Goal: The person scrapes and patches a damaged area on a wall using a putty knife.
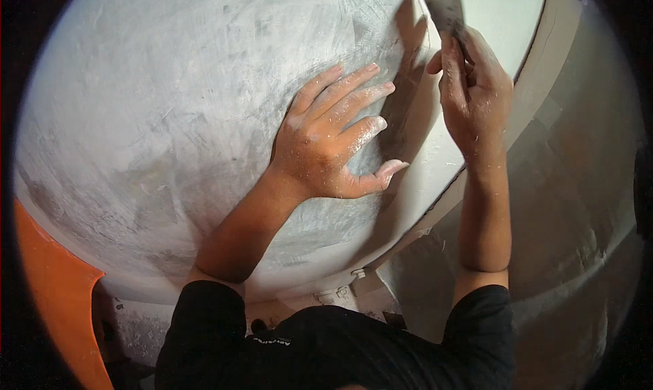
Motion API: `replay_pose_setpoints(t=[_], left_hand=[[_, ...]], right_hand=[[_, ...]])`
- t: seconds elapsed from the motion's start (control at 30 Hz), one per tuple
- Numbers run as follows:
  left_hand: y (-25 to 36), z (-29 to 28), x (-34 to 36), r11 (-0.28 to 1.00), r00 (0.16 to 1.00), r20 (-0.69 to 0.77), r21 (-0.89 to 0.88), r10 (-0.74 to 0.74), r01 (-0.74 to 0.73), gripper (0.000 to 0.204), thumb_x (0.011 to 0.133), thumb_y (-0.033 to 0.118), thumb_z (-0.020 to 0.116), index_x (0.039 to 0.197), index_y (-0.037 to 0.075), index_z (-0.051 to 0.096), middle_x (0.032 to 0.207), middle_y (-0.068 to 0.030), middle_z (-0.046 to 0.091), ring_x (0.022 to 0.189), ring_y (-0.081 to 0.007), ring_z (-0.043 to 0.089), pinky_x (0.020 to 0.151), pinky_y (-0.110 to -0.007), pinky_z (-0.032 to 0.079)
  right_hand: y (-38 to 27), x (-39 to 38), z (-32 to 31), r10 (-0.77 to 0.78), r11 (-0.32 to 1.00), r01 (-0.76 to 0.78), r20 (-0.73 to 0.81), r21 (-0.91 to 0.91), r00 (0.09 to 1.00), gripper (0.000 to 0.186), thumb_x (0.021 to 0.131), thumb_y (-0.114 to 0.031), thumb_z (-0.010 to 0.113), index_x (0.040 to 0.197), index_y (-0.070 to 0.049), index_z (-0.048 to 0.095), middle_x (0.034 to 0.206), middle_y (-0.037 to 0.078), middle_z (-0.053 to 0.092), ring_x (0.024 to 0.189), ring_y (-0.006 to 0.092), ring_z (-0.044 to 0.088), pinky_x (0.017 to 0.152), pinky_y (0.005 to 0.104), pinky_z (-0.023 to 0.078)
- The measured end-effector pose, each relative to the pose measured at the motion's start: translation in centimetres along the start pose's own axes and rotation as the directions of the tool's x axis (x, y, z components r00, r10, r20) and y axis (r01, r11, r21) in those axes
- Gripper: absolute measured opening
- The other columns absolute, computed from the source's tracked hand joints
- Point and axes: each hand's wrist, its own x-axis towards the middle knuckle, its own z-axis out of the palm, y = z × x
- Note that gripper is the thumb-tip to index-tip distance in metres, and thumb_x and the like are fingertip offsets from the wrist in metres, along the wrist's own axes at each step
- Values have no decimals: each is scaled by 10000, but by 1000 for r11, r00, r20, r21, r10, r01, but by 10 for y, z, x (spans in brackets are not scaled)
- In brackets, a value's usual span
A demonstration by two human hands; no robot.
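A large pale grey, smeared surface [170, 84] spreads across the view, curved toward its near edge. My left hand [333, 135] lies on it with the fingers spread, white dust on the fingertips and thumb. At the upper right my right hand [479, 97] grips a putty knife [445, 5] with a wide, flat metal blade. The blade is at the whiter strip [503, 9] along the right side of the surface. My fingers hide most of the knife's handle.
A dark seam and a pale border strip [544, 77] run along the right edge. Beyond them hangs grey sheeting [578, 220]. Something orange [58, 281] stands at the lower left. Below the near edge lies a whitish, spattered floor [146, 329].
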Motion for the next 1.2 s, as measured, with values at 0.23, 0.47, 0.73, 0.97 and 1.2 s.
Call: replay_pose_setpoints(t=[0.23,0.47,0.73,0.97,1.2], left_hand=[[3,0,2,1000,1000,5,29,3,-3,248,676,313,806,814,128,714,1227,-71,709,1270,-292,602,1114,-474,365],[4,0,4,1000,999,-35,-13,-8,8,308,692,271,779,948,118,701,1188,-98,720,1236,-327,622,1091,-498,385],[0,-3,2,999,994,-112,-50,-12,7,321,741,284,776,989,101,686,1180,-96,710,1192,-308,643,1056,-487,436],[-2,0,4,994,983,-183,-104,1,-21,444,721,230,762,1123,51,699,1202,-129,693,1165,-336,641,1042,-474,443],[5,-1,2,998,995,-101,63,-3,10,573,682,181,718,1241,54,697,1272,-142,632,1197,-376,587,1049,-473,436]], right_hand=[[-10,-63,-2,336,889,-300,-47,346,941,334,1065,-198,490,1268,38,612,719,67,667,581,37,539,533,216,409],[-11,-75,-2,373,883,-371,51,288,927,435,962,-132,658,1382,-37,593,839,119,709,722,122,650,648,286,506],[-23,-74,11,144,984,-149,65,98,988,574,880,-117,730,1431,-104,570,769,134,576,654,231,560,645,358,496],[-26,-72,18,110,987,-112,24,111,994,604,895,-116,705,1471,-105,523,773,125,561,643,235,541,630,362,493],[-36,-75,32,164,986,-164,-4,11,986,612,888,-73,697,1473,-153,534,729,99,507,596,196,507,594,351,488]])
